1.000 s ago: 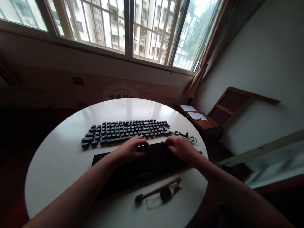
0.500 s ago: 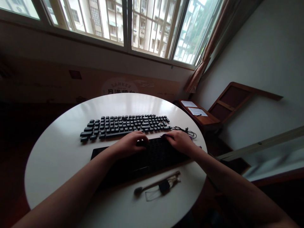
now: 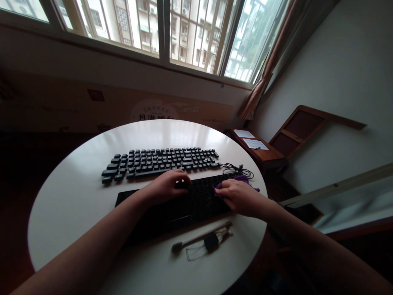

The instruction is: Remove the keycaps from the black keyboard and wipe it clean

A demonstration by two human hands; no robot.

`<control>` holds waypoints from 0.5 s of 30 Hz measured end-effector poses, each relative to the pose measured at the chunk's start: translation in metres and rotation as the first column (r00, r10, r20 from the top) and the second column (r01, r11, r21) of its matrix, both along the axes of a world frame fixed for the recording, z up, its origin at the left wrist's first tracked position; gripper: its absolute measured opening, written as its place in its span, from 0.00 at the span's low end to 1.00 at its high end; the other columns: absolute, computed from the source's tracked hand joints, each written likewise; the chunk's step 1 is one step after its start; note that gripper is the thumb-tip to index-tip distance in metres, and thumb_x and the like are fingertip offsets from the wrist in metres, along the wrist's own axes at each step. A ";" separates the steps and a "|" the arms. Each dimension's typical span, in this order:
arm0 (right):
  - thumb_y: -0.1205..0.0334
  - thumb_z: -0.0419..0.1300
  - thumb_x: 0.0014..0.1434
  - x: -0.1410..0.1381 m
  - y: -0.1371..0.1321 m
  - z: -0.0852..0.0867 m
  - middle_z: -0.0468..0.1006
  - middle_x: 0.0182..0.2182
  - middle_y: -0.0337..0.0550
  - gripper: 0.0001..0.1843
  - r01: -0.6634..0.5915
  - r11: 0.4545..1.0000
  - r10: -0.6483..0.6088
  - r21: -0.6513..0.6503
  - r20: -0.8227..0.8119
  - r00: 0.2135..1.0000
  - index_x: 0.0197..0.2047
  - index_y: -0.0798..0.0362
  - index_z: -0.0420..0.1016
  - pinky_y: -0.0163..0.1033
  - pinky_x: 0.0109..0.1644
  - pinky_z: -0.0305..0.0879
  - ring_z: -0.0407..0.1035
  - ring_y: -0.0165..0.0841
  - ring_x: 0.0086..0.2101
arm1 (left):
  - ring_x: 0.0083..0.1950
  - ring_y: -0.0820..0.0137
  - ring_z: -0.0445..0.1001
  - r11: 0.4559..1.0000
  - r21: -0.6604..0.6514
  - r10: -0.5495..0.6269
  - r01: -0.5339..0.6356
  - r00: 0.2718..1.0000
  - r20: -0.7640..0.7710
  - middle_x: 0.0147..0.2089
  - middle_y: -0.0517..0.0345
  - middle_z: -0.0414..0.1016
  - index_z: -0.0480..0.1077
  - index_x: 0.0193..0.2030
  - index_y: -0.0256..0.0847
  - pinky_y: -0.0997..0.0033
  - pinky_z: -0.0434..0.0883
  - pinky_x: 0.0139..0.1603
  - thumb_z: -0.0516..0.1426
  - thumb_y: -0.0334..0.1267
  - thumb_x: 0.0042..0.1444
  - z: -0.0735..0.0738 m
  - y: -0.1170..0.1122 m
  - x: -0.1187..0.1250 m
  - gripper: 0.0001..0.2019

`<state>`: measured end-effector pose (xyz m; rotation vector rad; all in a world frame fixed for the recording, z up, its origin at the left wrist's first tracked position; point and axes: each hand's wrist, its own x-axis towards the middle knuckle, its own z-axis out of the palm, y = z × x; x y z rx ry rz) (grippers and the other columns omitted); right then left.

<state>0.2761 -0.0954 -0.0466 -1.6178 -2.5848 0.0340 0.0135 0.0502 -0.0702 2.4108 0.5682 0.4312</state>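
A black keyboard base (image 3: 187, 207) with its keys taken off lies across the near half of a round white table (image 3: 76, 205). My left hand (image 3: 167, 186) rests on its upper edge near the middle, fingers curled down onto it. On the base's right part, my right hand (image 3: 238, 194) presses a purple cloth (image 3: 242, 180) with closed fingers. Behind the base, the removed black keycaps (image 3: 159, 162) are laid out in keyboard order.
A thin brush (image 3: 199, 239) and a small wire keycap puller (image 3: 211, 241) lie near the table's front edge. A black cable (image 3: 239, 169) coils at the right rim. A wooden side desk (image 3: 258, 149) with papers stands to the right, below the barred window.
My right hand has slid toward me and slightly left across the base, and more of the purple cloth shows beyond it. My left hand stays in place.
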 end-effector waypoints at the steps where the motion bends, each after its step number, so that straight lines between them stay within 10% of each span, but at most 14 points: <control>1: 0.67 0.57 0.65 -0.001 -0.003 0.003 0.77 0.36 0.45 0.12 -0.016 1.000 0.016 -0.012 0.004 1.000 0.47 0.49 0.80 0.38 0.38 0.59 0.69 0.35 0.36 | 0.48 0.63 0.74 1.000 -0.001 0.001 -0.001 1.000 -0.001 0.46 0.54 0.74 0.76 0.43 0.42 0.64 0.69 0.53 0.62 0.42 0.54 0.000 0.000 0.000 0.11; 15: 0.67 0.56 0.65 0.002 -0.031 0.000 0.74 0.34 0.45 0.10 -0.014 0.998 0.010 -0.054 -0.073 0.997 0.41 0.52 0.80 0.39 0.39 0.60 0.68 0.35 0.36 | 0.48 0.63 0.73 1.000 -0.003 0.006 -0.006 1.000 -0.001 0.46 0.54 0.74 0.76 0.42 0.43 0.63 0.69 0.54 0.62 0.42 0.53 0.000 -0.001 -0.001 0.11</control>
